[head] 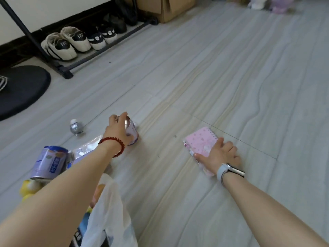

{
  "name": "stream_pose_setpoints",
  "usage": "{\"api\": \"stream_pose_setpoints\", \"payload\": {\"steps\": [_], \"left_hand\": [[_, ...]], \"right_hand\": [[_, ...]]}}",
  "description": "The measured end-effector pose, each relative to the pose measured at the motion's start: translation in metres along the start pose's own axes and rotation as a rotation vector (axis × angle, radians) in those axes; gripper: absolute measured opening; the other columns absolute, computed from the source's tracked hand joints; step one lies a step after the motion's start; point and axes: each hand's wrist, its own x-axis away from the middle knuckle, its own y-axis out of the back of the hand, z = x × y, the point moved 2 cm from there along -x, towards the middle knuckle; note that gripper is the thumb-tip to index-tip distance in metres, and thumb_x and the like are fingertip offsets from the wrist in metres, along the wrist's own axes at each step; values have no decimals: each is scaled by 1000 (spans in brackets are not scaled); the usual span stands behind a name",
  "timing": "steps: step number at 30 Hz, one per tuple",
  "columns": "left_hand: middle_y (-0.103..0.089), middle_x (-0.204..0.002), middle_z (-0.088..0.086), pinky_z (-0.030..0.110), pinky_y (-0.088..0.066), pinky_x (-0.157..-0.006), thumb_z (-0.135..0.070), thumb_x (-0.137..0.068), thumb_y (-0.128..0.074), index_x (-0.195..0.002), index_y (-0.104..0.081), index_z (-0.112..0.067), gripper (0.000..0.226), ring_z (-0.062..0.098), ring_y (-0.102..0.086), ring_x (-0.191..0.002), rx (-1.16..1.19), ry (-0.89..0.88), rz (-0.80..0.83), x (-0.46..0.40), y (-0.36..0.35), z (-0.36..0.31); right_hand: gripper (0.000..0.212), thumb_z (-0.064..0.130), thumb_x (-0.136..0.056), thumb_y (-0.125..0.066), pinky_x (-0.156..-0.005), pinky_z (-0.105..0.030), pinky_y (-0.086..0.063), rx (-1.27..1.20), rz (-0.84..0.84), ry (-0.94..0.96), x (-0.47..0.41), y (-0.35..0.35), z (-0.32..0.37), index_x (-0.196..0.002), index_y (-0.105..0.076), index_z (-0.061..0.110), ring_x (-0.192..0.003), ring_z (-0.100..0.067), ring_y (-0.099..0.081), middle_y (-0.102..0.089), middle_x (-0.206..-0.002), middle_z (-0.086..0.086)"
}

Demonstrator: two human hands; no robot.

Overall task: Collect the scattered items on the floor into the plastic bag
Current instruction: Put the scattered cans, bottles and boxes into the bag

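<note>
My left hand (118, 129), with a red bead bracelet on the wrist, wraps around a small purple-and-white can (132, 131) standing on the floor. My right hand (218, 153), with a watch on the wrist, presses on the near edge of a pink spiral notebook (200, 141) lying flat; the thumb hooks its left side. A white plastic bag (108, 211) lies near the bottom centre, partly under my left forearm, with colourful things inside. A larger purple can (49, 161), a silver foil packet (87, 147), a yellow toy (28, 189) and a small glittery bottle (76, 128) lie at the left.
A black shoe rack (65, 72) with several shoes (69, 41) runs along the far-left wall. A round black base (21, 90) sits at the left edge. Cardboard boxes (165, 8) and plush toys (268, 3) stand at the back. Pale floor tiles stretch to the right.
</note>
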Motion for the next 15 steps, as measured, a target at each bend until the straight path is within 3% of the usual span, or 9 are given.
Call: {"api": "stream_pose_setpoints", "payload": {"steps": [4, 8, 11, 15], "left_hand": [[-31, -113, 10, 32, -43, -71, -14, -68, -71, -122, -41, -19, 62, 31, -50, -81, 8, 24, -2, 11, 8, -2], [-33, -115, 6, 30, -41, -70, -16, -66, -73, -119, -44, -23, 61, 26, -49, -81, 74, -90, -59, 29, 21, -9], [-31, -112, 2, 28, -44, -76, -16, -67, -75, -120, -43, -23, 61, 20, -47, -85, 223, -132, -154, 48, 45, -21], [-32, -109, 0, -6, -30, -65, -12, -65, -77, -118, -47, -20, 61, -13, -35, -78, 336, -231, -318, 96, 78, -23]], "right_hand": [[96, 71, -60, -63, -79, -37, -41, 38, -39, 6, 10, 4, 10, -120, -32, 2, -110, -30, -42, -39, -119, -13], [94, 70, -59, -64, -71, -34, -32, 106, -107, 80, 26, 2, 22, -118, -32, 3, -103, -28, -45, -41, -116, -11], [89, 65, -63, -64, -73, -35, -34, 137, -113, 146, 44, -3, 30, -119, -31, 4, -102, -27, -46, -45, -113, -10], [66, 45, -80, -60, -82, -38, -39, -22, -108, 178, 69, 0, 38, -123, -33, 3, -109, -32, -47, -47, -120, -17]]}}
